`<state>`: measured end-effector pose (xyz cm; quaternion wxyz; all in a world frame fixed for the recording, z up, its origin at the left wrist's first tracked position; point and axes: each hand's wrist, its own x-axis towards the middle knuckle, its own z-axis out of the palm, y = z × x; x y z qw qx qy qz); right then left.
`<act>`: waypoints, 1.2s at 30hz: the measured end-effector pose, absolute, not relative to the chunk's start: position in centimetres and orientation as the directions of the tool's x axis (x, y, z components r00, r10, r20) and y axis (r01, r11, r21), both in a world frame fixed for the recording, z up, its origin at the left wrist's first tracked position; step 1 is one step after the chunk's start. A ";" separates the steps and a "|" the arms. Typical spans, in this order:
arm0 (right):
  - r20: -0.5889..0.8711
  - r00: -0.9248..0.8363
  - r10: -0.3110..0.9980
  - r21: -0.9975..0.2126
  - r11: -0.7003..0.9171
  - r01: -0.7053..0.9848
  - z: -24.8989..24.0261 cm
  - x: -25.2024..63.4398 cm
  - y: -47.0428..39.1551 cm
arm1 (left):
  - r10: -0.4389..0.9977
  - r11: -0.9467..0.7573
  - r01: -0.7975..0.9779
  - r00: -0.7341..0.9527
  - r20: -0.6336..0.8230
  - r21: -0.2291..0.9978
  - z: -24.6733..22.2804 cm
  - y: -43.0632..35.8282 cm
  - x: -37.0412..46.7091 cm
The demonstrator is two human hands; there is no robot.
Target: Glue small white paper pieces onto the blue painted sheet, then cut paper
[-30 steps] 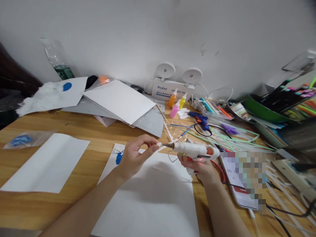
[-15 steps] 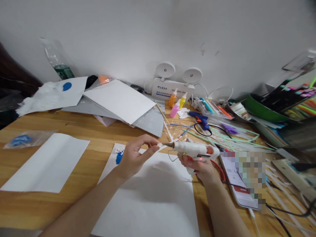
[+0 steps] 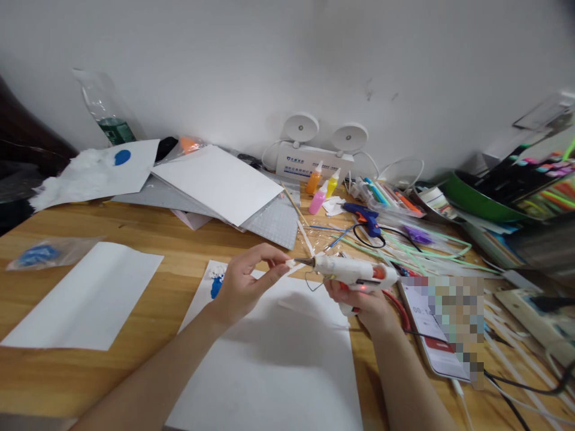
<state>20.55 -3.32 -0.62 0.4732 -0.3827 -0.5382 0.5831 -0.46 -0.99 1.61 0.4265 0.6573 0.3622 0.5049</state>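
Between thumb and fingers, my left hand (image 3: 249, 281) pinches a small white piece (image 3: 291, 264). My right hand (image 3: 362, 299) is wrapped round the handle of a white glue gun (image 3: 354, 270), whose small red light is lit. The gun points left, and its metal nozzle is at the white piece; whether they touch is too small to tell. Both hands are above a large white sheet (image 3: 287, 383), with blue and white material (image 3: 217, 285) at its upper left corner.
A folded white paper (image 3: 85, 299) lies at the left near a bag of blue material (image 3: 40, 255). White boards (image 3: 220, 182) are stacked behind. A blue glue gun (image 3: 366, 218), small bottles (image 3: 318, 200), cables and a phone (image 3: 438, 341) are on the right.
The glue gun has shifted very slightly left, its nozzle closer to my left fingertips. My left hand has hardly moved.
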 end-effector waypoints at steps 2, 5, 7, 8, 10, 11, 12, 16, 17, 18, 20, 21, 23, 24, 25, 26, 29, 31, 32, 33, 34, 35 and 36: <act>0.059 -0.244 0.968 -0.990 0.025 -0.140 -0.7 20.7 -3.3 | 0.906 -0.381 0.055 0.221 0.361 0.923 1.6 -1.0 -0.5; 0.083 -0.210 0.974 -0.988 0.054 -0.142 -0.6 20.8 -3.2 | 0.900 -0.397 0.060 0.223 0.375 0.916 1.5 -1.0 -0.5; 0.088 -0.194 0.977 -0.991 0.067 -0.114 -0.6 20.8 -3.0 | 0.892 -0.411 0.056 0.232 0.388 0.910 1.5 -0.9 -0.5; 0.084 -0.178 0.980 -0.993 0.068 -0.094 -0.6 20.9 -3.0 | 0.889 -0.416 0.053 0.234 0.394 0.908 1.5 -0.9 -0.5; 0.073 -0.103 0.992 -0.996 0.067 -0.057 -0.9 21.0 -2.8 | 0.887 -0.418 0.052 0.238 0.395 0.907 1.4 -0.9 -0.5; 0.073 -0.041 0.996 -0.996 0.072 -0.044 -1.1 21.1 -2.7 | 0.887 -0.417 0.053 0.243 0.393 0.908 1.5 -1.0 -0.6; 0.078 0.035 0.996 -0.996 0.079 -0.034 -1.3 21.2 -2.6 | 0.886 -0.416 0.055 0.248 0.391 0.908 1.5 -1.0 -0.6; 0.121 0.381 0.917 -0.993 0.117 0.035 -1.8 22.2 -1.7 | 0.879 -0.428 0.063 0.263 0.398 0.902 1.5 -1.0 -0.7; 0.117 0.453 0.884 -0.993 0.090 0.082 -1.8 22.7 -1.4 | 0.880 -0.426 0.067 0.263 0.396 0.902 1.5 -0.9 -0.7; 0.114 0.513 0.851 -0.988 0.044 0.147 -1.7 23.2 -1.0 | 0.882 -0.421 0.071 0.263 0.390 0.904 1.5 -0.9 -0.7; 0.132 0.586 0.799 -0.942 -0.082 0.325 -1.5 24.3 0.1 | 0.887 -0.409 0.073 0.267 0.378 0.909 1.4 -0.8 -0.8; 0.168 0.594 0.787 -0.897 -0.128 0.423 -1.4 24.9 0.8 | 0.887 -0.406 0.071 0.271 0.374 0.911 1.4 -0.8 -0.8; 0.235 0.575 0.784 -0.800 -0.180 0.572 -1.4 25.9 2.1 | 0.883 -0.410 0.064 0.277 0.379 0.910 1.3 -0.8 -0.8; 0.253 0.568 0.783 -0.774 -0.189 0.605 -1.5 26.3 2.8 | 0.880 -0.415 0.060 0.280 0.384 0.908 1.3 -0.7 -0.8; 0.265 0.559 0.786 -0.746 -0.200 0.635 -1.7 26.6 3.5 | 0.877 -0.420 0.060 0.282 0.388 0.906 1.3 -0.8 -0.8; 0.272 0.550 0.790 -0.722 -0.210 0.659 -1.9 26.8 4.0 | 0.876 -0.422 0.063 0.284 0.389 0.904 1.3 -0.8 -0.8; 0.264 0.533 0.804 -0.640 -0.267 0.720 -2.9 26.9 5.4 | 0.879 -0.418 0.081 0.288 0.380 0.905 1.5 -0.9 -0.9; 0.258 0.529 0.808 -0.586 -0.304 0.751 -3.5 27.0 6.0 | 0.881 -0.418 0.083 0.281 0.381 0.905 1.6 -0.9 -0.9; 0.258 0.526 0.810 -0.559 -0.319 0.765 -3.8 27.0 6.2 | 0.880 -0.420 0.079 0.278 0.385 0.904 1.6 -0.9 -1.0; 0.258 0.524 0.812 -0.532 -0.333 0.778 -4.0 27.1 6.4 | 0.878 -0.425 0.073 0.276 0.391 0.902 1.6 -0.9 -1.0; 0.257 0.523 0.813 -0.506 -0.348 0.789 -4.2 27.2 6.6 | 0.876 -0.428 0.068 0.277 0.396 0.901 1.6 -0.9 -1.0; 0.252 0.525 0.813 -0.481 -0.365 0.797 -4.3 27.3 6.7 | 0.874 -0.431 0.064 0.277 0.399 0.900 1.5 -0.9 -1.0; 0.244 0.528 0.813 -0.458 -0.383 0.802 -4.4 27.3 6.9 | 0.874 -0.432 0.063 0.278 0.399 0.900 1.5 -0.9 -1.0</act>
